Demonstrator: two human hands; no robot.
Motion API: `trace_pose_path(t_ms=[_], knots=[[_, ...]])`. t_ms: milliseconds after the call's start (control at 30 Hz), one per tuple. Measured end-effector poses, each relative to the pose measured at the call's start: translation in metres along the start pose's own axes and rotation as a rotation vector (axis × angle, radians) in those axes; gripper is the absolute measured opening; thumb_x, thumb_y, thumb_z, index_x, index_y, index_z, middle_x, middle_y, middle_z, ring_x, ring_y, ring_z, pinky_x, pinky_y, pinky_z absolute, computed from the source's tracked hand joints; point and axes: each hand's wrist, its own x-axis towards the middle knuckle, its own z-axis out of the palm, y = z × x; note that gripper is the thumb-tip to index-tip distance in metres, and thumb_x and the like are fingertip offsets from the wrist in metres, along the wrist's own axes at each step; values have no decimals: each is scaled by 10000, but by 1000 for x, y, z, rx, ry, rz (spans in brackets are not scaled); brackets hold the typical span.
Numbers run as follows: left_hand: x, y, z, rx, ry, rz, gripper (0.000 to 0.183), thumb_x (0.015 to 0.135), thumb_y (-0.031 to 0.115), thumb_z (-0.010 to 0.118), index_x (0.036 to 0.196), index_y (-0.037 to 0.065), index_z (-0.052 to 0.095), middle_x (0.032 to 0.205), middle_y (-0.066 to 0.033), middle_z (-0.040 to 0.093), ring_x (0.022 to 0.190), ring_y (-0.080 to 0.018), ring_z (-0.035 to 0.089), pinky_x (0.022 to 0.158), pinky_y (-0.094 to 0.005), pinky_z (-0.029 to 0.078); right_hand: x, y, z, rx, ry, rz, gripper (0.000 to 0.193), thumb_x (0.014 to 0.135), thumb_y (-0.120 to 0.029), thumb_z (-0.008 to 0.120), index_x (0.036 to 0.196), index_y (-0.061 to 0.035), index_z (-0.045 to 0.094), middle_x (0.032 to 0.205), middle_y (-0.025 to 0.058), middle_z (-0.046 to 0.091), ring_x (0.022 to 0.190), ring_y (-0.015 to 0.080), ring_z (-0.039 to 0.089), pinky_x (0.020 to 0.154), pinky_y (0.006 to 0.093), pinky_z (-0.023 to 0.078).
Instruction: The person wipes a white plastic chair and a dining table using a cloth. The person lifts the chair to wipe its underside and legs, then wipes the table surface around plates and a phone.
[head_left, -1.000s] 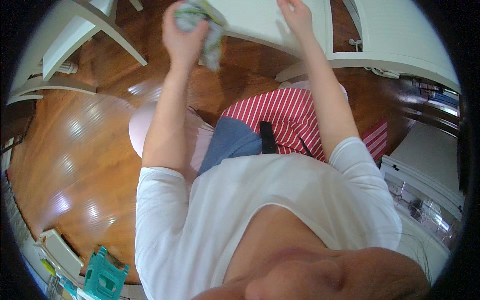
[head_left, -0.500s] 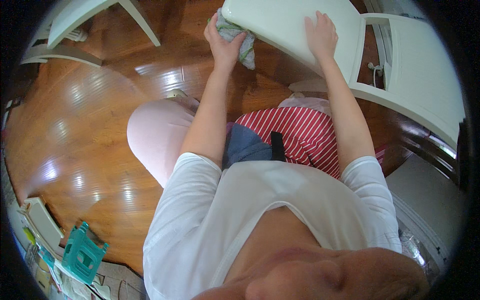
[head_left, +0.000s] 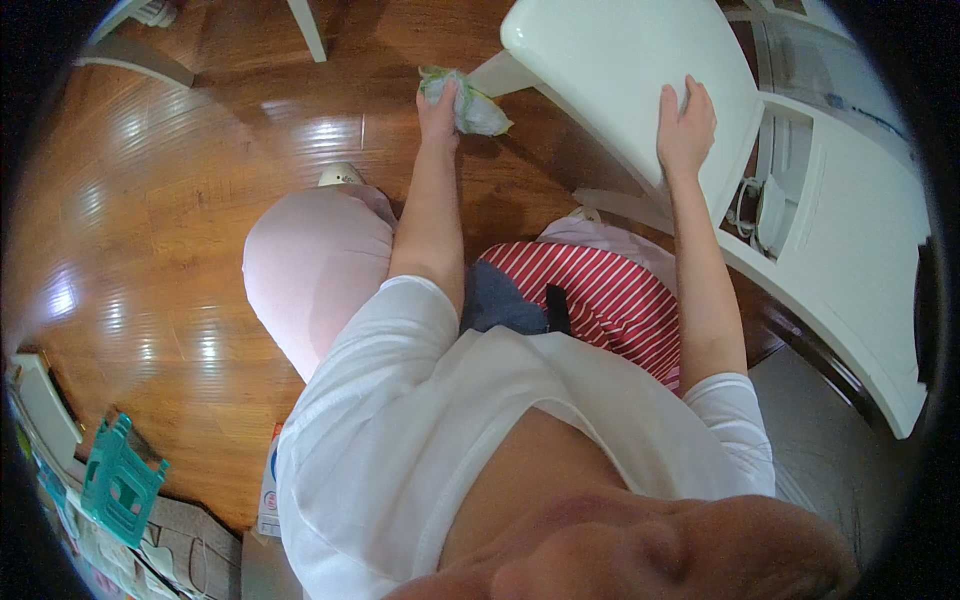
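A white chair with a glossy seat and a curved backrest is in front of me, toward the right. My left hand is closed around a grey cloth with green edges. The cloth lies against the chair's front leg, below the seat corner. My right hand rests flat on the seat near its right side, fingers stretched out and holding nothing.
Beneath me is a shiny brown wooden floor. At the far left stand other white furniture legs. A teal plastic stool is at the lower left, near a box. A white cable shows through the chair back.
My left hand has moved the cloth from the seat corner down to the leg. In the picture, the chair has shifted right and my right hand sits lower and farther right.
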Motion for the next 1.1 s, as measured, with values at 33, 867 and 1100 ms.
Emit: trace_pose_path(t_ms=[33, 867, 1100], knots=[[12, -6, -13, -50, 70, 25, 649, 796, 82, 729, 1346, 74, 384, 1250, -137, 529, 1076, -283, 571, 855, -462, 520, 1, -1, 1, 7, 0, -3, 544, 909, -410, 531, 1312, -45, 509, 1375, 191, 471, 1298, 345, 398, 1078, 459, 295], [38, 0, 20, 582, 75, 262, 624, 808, 574, 642, 1083, 16, 673, 1037, -158, 682, 976, -268, 630, 874, -372, 464, -2, -12, -20, 9, 32, -82, 481, 911, -311, 568, 1270, 5, 520, 1297, 222, 516, 1229, 370, 450, 1049, 441, 333], [-73, 78, 115, 97, -148, 391, 600, 954, 533, 448, 892, -33, 634, 849, -116, 631, 802, -202, 543, 751, -363, 449, 0, 1, -18, 37, 33, -106, 495, 922, -339, 547, 1281, 1, 516, 1321, 213, 500, 1239, 367, 441, 1054, 442, 325]])
